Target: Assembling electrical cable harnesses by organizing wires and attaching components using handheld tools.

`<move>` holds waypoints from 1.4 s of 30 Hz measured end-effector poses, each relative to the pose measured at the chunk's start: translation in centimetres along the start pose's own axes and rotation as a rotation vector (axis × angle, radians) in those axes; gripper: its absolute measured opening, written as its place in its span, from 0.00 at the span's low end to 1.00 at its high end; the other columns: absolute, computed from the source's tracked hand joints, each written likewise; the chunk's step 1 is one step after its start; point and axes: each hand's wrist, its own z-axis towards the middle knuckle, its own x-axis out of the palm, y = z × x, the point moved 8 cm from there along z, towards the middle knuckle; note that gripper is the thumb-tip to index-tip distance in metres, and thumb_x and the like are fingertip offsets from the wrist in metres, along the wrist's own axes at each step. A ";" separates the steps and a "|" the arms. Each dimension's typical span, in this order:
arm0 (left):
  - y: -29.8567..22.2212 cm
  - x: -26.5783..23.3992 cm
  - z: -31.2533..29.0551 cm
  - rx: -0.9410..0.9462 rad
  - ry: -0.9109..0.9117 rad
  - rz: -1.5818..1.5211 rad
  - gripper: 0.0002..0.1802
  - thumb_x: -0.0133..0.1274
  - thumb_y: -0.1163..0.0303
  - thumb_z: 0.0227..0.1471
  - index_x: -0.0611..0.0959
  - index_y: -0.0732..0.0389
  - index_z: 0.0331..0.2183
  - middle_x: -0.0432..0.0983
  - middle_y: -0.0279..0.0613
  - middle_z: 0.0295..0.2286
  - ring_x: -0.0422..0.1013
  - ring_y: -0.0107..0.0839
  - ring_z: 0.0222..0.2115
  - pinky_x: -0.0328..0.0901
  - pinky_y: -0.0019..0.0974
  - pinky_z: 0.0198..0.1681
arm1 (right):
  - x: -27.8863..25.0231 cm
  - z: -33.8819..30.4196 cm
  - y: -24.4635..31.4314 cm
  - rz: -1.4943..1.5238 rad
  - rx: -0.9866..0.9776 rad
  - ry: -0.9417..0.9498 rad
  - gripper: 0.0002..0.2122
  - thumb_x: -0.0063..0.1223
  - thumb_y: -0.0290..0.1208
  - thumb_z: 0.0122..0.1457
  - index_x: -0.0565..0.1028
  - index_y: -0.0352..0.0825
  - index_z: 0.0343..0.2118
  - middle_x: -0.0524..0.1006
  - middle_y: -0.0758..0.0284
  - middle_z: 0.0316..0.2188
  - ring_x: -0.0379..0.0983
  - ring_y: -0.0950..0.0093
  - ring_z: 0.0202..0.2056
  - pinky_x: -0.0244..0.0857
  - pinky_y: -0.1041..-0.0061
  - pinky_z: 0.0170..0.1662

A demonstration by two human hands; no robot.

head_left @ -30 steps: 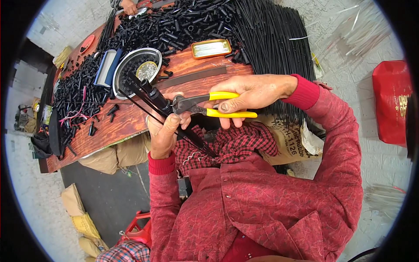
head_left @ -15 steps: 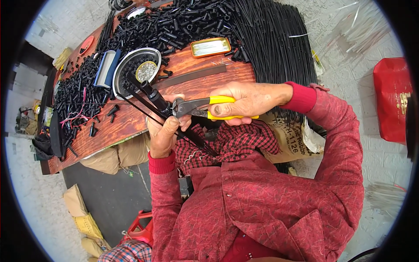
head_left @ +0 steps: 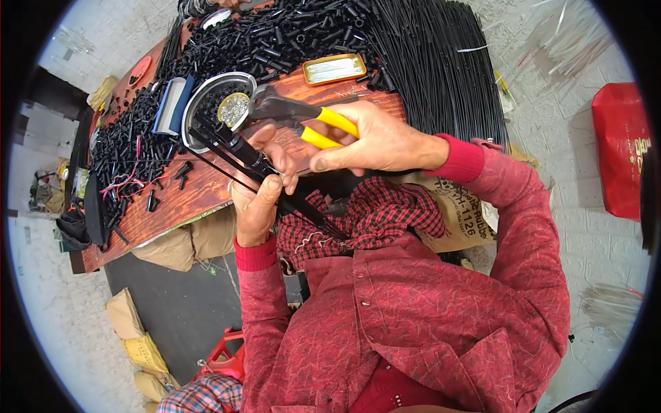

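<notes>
My left hand (head_left: 256, 215) is closed round a black umbrella frame (head_left: 242, 153), a bunch of thin dark ribs about a tubular hub. The frame slants, its lower part running down toward my lap. Thumb and fingers press near the hub; whether they also pinch a thin wire is too small to tell. My right hand (head_left: 389, 143) grips pliers (head_left: 339, 122) by their yellow handles, which stand apart. Motion smears the dark jaws, which are lifted above the table, away from the frame, beside a metal bowl (head_left: 187, 113).
Inside the bowl sits a round tin (head_left: 233, 110) of small shiny pieces. Black tubular parts (head_left: 289, 34) heap across the wooden table (head_left: 162, 210), with long black rods (head_left: 441, 69) at right. A yellow tray (head_left: 334, 81) holds thin pale wires. Another person's sleeve (head_left: 196, 8) shows at the far edge.
The pliers have come off the frame's hub, moving up and away, and their handles have spread. My left hand still holds the frame in nearly the same place.
</notes>
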 end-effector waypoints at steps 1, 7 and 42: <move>-0.2 0.1 0.0 0.019 -0.028 0.012 0.34 0.60 0.68 0.52 0.65 0.68 0.56 0.66 0.37 0.30 0.65 0.27 0.29 0.62 0.30 0.29 | 0.0 0.2 0.7 -0.038 -0.085 -0.041 0.13 0.65 0.33 0.54 0.75 0.33 0.37 0.73 0.73 0.22 0.67 0.89 0.23 0.60 0.87 0.22; 0.8 -2.3 -1.4 0.004 -0.115 0.216 0.30 0.57 0.66 0.57 0.66 0.67 0.55 0.73 0.41 0.37 0.69 0.28 0.32 0.65 0.31 0.34 | 1.3 0.4 3.3 -0.409 -0.536 -0.161 0.14 0.67 0.33 0.51 0.77 0.29 0.35 0.77 0.68 0.25 0.71 0.78 0.26 0.65 0.72 0.29; -0.9 -0.1 0.6 0.101 -0.086 0.765 0.22 0.42 0.77 0.61 0.65 0.68 0.56 0.74 0.41 0.34 0.71 0.28 0.32 0.68 0.32 0.36 | 0.6 0.8 2.3 -0.531 -0.577 -0.545 0.08 0.62 0.29 0.54 0.77 0.32 0.34 0.76 0.68 0.21 0.76 0.75 0.22 0.68 0.74 0.24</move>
